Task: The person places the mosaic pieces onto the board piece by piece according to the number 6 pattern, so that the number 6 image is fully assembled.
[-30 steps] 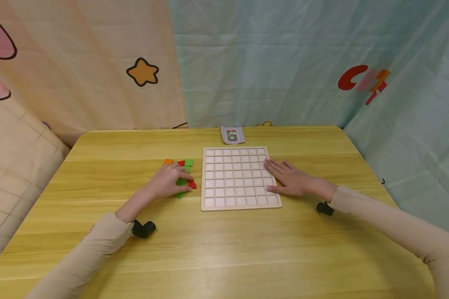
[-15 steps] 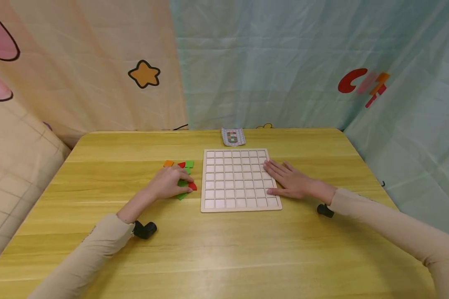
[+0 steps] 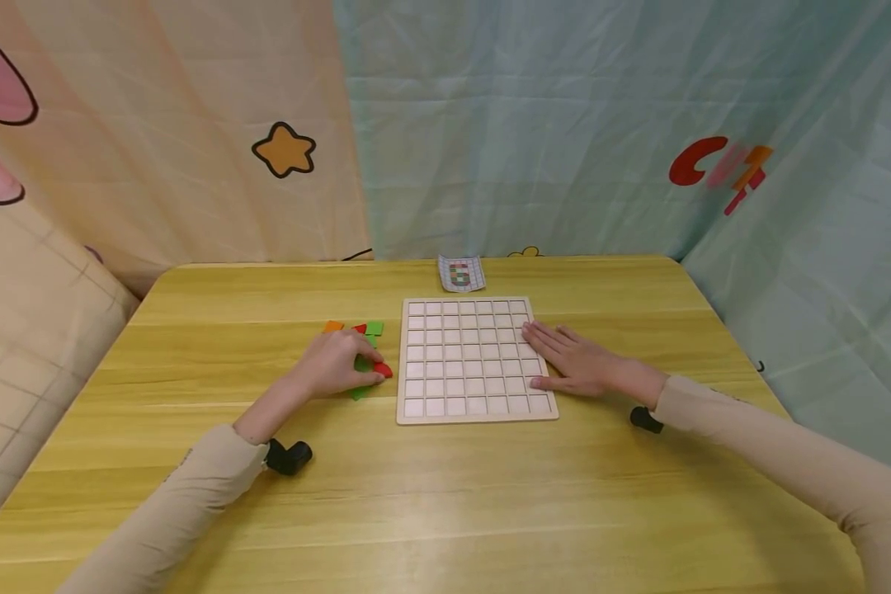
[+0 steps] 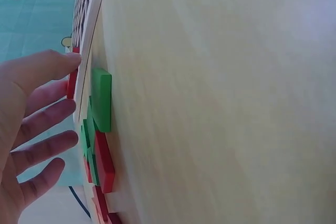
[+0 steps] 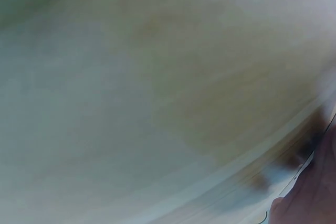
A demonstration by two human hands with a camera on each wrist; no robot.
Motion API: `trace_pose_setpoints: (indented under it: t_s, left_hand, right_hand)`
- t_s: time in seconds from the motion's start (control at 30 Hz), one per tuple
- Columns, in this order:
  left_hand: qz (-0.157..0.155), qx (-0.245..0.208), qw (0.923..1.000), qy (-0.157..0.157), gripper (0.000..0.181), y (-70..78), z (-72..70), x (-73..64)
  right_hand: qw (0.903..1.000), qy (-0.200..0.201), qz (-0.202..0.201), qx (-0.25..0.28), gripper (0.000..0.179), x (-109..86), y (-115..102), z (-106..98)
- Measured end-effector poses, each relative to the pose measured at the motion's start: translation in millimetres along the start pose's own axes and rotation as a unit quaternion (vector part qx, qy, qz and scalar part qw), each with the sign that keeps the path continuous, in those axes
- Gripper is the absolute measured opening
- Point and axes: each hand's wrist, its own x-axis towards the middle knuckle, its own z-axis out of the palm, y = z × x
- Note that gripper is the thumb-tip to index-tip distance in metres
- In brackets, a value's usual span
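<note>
My left hand (image 3: 332, 364) pinches a red tile (image 3: 383, 370) with one rounded edge between thumb and forefinger. In the left wrist view this red tile (image 4: 72, 83) stands on edge in the pinch, raised above the loose tiles, with the other fingers spread apart. Under and beyond that hand lie a green tile (image 4: 102, 100) and another red tile (image 4: 104, 162); the hand partly covers the group in the head view. On the right, my right hand (image 3: 575, 361) rests with straight fingers on the right edge of a pale gridded board (image 3: 477, 419). The right wrist view is mostly blurred tabletop.
Behind the board lies a small paper card (image 3: 461, 274) with a coloured grid pattern. An orange tile (image 3: 332, 327) and a light green tile (image 3: 374, 328) sit at the back of the loose group. The wooden table (image 3: 445, 503) ends against a printed curtain (image 3: 505, 148).
My left fingers have taken the red tile into a pinch, and it has shifted slightly toward the board. The right hand has stayed on the board's edge.
</note>
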Motion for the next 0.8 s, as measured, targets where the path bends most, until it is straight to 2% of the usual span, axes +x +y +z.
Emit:
trace_pose_setpoints:
  t_s: [0.1, 0.37, 0.5, 0.8]
  left_hand:
    - [-0.004, -0.001, 0.9999, 0.016, 0.026, 1.7, -0.5, 2.3]
    - [-0.016, 0.003, 0.9995, 0.029, 0.025, 11.1, -10.4, 12.5]
    - [-0.020, 0.003, 0.9992, 0.033, 0.025, 19.2, -13.8, 22.8]
    - [-0.032, -0.020, 0.9984, 0.042, 0.027, 32.7, -10.3, 51.3]
  right_hand:
    - [1.0000, -0.006, 0.003, -0.003, 0.084, 0.7, 1, 1]
    - [0.9999, -0.012, 0.005, 0.001, 0.085, 3.0, 3, 3]
    - [0.9999, -0.013, 0.007, 0.005, 0.085, 2.7, 4, 2]
    - [0.9998, -0.015, 0.003, 0.008, 0.085, 2.9, 1, 1]
